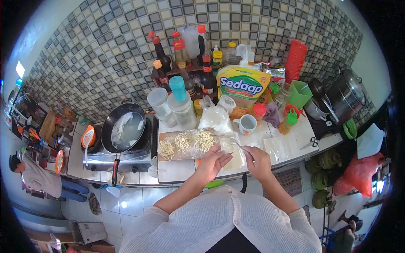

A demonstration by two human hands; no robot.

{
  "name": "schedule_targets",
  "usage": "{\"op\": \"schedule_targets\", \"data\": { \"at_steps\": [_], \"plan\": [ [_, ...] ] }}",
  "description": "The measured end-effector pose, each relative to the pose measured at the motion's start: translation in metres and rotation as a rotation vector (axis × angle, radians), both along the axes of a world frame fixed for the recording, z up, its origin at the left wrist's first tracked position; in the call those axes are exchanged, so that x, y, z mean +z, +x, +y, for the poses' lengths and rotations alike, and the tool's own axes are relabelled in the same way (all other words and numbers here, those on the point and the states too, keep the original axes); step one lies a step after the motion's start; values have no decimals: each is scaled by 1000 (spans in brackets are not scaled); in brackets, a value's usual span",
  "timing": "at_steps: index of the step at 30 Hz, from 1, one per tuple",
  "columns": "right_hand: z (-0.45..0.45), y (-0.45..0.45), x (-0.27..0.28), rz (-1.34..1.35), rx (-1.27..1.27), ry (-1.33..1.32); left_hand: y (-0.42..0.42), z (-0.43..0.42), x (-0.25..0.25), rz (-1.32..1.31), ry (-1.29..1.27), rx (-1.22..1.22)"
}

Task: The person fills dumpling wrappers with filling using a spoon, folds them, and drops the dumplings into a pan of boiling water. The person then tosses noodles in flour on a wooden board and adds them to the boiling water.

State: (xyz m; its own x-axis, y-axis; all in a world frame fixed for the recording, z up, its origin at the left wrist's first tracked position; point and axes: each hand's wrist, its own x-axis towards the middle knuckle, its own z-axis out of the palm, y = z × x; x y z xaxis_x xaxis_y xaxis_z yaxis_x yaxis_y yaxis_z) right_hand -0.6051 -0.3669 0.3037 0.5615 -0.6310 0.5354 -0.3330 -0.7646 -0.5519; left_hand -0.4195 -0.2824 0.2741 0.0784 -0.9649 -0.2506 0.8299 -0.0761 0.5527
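My right hand (257, 162) is closed on the handle of a small metal spoon (237, 144), whose tip reaches over a pale square wrapper sheet (232, 158) on the counter. Fingers spread a little, my left hand (213, 161) lies at the sheet's left edge; whether it pinches the sheet's corner is hard to see. Just left of it, a board (168, 137) holds three small heaps of noodles (183, 142). Behind the hands are a white cup (246, 124) and a plastic bag of white powder (216, 119).
At left, a black wok (123, 128) with liquid sits on a stove, its handle toward the counter's front edge. Jars (181, 111), bottles (207, 80) and a Sedaap pouch (242, 86) line the back. Scissors (311, 143) lie at right. Another person (42, 177) stands far left.
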Motion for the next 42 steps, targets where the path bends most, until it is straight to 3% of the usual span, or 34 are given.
{"op": "schedule_targets", "data": {
  "at_steps": [4,6,7,9,10,12,17,19,20,22,23,25,26,29,31,37,42],
  "plan": [
    [3,-2,-2,-130,-97,238,0,-2,-2,-2,3,-8],
    [-6,-6,-14,-201,-63,588,1,-2,-3,15,19,-9],
    [-12,-8,-27,-202,-63,587,2,-2,-3,14,18,-9],
    [-20,-13,-56,-303,-40,957,4,-4,-4,11,-15,-20],
    [-20,-13,-66,-304,-39,953,5,-3,-3,10,-19,-20],
    [-17,-8,-75,-10,-40,568,8,-2,-2,13,-28,-16],
    [-9,5,-59,393,-100,610,11,0,2,-1,-29,-27],
    [-4,8,-43,515,-115,-21,12,1,4,9,-32,-39],
    [-9,12,-43,515,-115,-20,12,1,4,10,-31,-45],
    [-20,21,-45,-40,52,273,12,1,4,12,-29,-48],
    [-23,24,-44,-38,53,275,11,1,5,6,-18,-61],
    [-25,29,-44,-329,129,1035,9,3,6,2,-4,-73],
    [-25,31,-46,-329,128,1036,8,2,6,-14,12,-57],
    [-25,36,-42,-320,129,836,6,1,0,-16,16,-23],
    [-15,40,-20,-186,76,340,7,2,-3,-3,8,-3],
    [-5,47,-13,-22,68,-43,7,5,-1,-49,-25,48],
    [0,48,-14,15,96,-94,10,8,7,-14,-57,35]
  ]
}}
